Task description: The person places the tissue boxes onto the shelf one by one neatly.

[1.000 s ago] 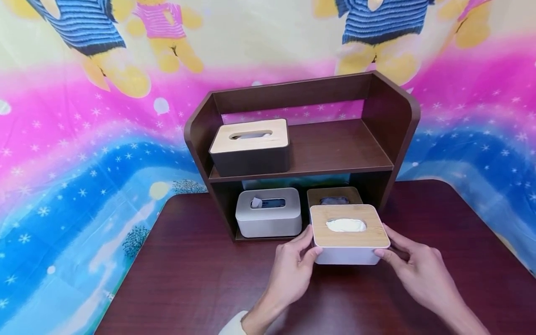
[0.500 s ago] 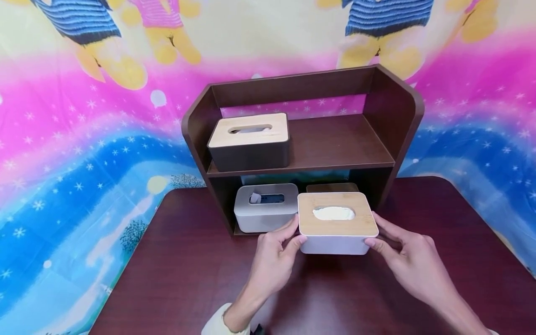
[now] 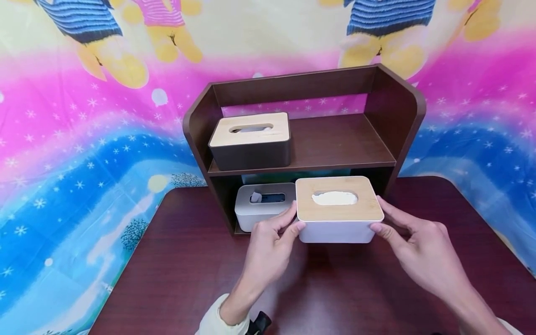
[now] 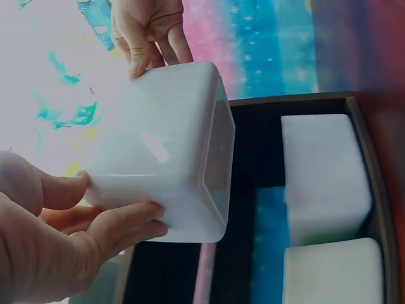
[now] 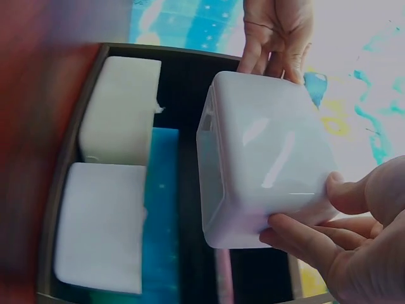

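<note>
Both hands hold a white tissue box [image 3: 337, 231] with a light wooden lid and white tissue showing in its oval slot. The left hand [image 3: 268, 251] grips its left end, thumb at the front corner and fingers along the side. At the opposite end, the right hand [image 3: 425, 253] grips in the same way. The box is raised above the table, in front of the lower shelf. From the wrist views, its white underside and side show, with an opening in the base. A grey tissue box [image 3: 261, 220] stands on the lower shelf, partly covered by the left fingers.
A dark brown two-tier shelf [image 3: 351, 165] stands on the dark red table [image 3: 188, 279]. A black tissue box [image 3: 251, 156] with a wooden lid sits at the upper shelf's left. Another box [image 5: 101, 228] on the lower shelf is hidden in the head view.
Both hands have lifted the white tissue box higher and moved it toward the shelf. It now covers the brown tissue box that showed behind it at lower right.
</note>
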`<state>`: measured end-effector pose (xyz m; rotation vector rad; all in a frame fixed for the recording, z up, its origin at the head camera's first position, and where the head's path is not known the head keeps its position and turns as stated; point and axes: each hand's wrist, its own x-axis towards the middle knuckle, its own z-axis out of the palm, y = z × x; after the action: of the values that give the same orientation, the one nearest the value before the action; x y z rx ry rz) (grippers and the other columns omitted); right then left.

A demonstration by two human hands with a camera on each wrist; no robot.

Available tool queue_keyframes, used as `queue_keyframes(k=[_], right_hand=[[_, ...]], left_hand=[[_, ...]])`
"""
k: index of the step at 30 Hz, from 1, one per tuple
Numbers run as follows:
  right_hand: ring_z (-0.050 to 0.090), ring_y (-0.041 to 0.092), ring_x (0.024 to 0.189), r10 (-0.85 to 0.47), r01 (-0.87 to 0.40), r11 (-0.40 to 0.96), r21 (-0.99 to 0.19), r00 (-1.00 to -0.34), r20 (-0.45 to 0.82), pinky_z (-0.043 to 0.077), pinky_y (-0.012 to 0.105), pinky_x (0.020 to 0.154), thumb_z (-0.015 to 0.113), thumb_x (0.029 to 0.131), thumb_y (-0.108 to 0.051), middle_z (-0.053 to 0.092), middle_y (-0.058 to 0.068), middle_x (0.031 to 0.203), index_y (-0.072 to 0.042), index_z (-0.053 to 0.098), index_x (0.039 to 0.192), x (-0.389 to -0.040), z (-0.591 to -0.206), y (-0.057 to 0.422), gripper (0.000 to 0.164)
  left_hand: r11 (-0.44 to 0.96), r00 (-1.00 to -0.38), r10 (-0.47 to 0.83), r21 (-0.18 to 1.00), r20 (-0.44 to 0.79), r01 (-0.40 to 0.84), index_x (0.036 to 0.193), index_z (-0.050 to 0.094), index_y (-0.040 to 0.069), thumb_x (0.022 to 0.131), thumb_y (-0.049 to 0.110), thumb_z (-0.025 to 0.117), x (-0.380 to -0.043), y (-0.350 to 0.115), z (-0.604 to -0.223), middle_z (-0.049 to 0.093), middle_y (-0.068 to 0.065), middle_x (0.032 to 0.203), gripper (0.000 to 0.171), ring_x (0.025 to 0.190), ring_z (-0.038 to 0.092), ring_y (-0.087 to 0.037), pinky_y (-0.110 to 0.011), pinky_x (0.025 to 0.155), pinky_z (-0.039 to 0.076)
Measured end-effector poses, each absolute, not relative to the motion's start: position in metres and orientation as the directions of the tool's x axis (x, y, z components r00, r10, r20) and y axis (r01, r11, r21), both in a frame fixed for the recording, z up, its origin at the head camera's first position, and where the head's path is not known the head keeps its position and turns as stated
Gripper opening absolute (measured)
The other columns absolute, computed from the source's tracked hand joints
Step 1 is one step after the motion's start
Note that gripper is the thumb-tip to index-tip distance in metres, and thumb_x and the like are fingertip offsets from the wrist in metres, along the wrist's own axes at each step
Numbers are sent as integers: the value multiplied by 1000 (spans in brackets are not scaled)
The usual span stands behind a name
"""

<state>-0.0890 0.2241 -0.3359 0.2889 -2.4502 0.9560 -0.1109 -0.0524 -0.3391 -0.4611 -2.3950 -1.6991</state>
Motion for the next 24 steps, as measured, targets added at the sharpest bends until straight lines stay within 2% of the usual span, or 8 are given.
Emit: queue_keyframes(k=[7, 9, 12, 14, 16, 18, 21, 24], right_hand=[[52, -36, 91, 4, -372, 730, -573, -837, 548, 38, 16, 54, 87, 91, -13, 79, 24, 113, -23, 65, 149, -88, -317, 224, 63], [53, -33, 88, 10, -360, 740, -568, -838, 545, 35, 20, 51, 87, 91, -15, 78, 25, 116, -25, 64, 150, -88, -312, 224, 63], [73, -7, 84, 28, -326, 763, -558, -846, 532, 33, 22, 49, 86, 93, -19, 77, 25, 121, -28, 62, 151, -87, -304, 225, 63], [77, 2, 84, 38, -315, 770, -555, -846, 532, 33, 23, 50, 85, 94, -20, 76, 26, 122, -27, 62, 151, -87, -298, 225, 62], [76, 2, 82, 44, -311, 774, -551, -842, 537, 33, 23, 51, 84, 95, -21, 76, 28, 121, -27, 62, 151, -87, -293, 226, 61], [66, -17, 78, 51, -311, 773, -552, -838, 543, 32, 23, 52, 84, 95, -22, 76, 29, 120, -27, 63, 151, -87, -288, 226, 59], [49, -29, 76, 56, -310, 778, -546, -832, 552, 33, 21, 52, 83, 97, -24, 76, 30, 121, -30, 62, 151, -87, -280, 226, 59], [48, -35, 84, 57, -322, 776, -543, -821, 568, 37, 14, 57, 82, 97, -24, 74, 30, 127, -31, 61, 151, -90, -274, 226, 59]], left_hand=[[297, -929, 146, 881, 340, 369, 149, 61, 10, 103, 16, 73, -111, -51, -317, 59, -6, 154, 48, 141, 58, -15, -38, 106, 56], [301, -916, 143, 865, 374, 400, 148, 62, 10, 102, 16, 74, -111, -51, -311, 61, -6, 152, 48, 139, 59, -13, -35, 102, 60], [320, -900, 140, 841, 412, 435, 146, 63, 10, 102, 18, 75, -112, -51, -301, 62, -5, 150, 46, 136, 60, -8, -31, 98, 62], [339, -896, 137, 830, 423, 443, 146, 64, 12, 102, 21, 75, -113, -51, -295, 64, -3, 149, 46, 134, 61, -6, -31, 100, 61], [354, -897, 135, 825, 422, 441, 146, 64, 14, 103, 22, 75, -113, -50, -288, 65, -2, 147, 46, 132, 63, -4, -29, 100, 61], [363, -895, 131, 819, 427, 444, 146, 64, 14, 102, 23, 75, -112, -50, -282, 66, -2, 146, 46, 126, 68, -4, -26, 88, 64], [366, -898, 124, 822, 422, 437, 146, 65, 16, 102, 22, 75, -112, -49, -272, 66, -1, 146, 45, 96, 77, -4, -21, 62, 55], [371, -895, 115, 817, 432, 442, 145, 66, 16, 102, 23, 75, -114, -48, -264, 67, 0, 145, 45, 58, 58, -9, -25, 48, 42]])
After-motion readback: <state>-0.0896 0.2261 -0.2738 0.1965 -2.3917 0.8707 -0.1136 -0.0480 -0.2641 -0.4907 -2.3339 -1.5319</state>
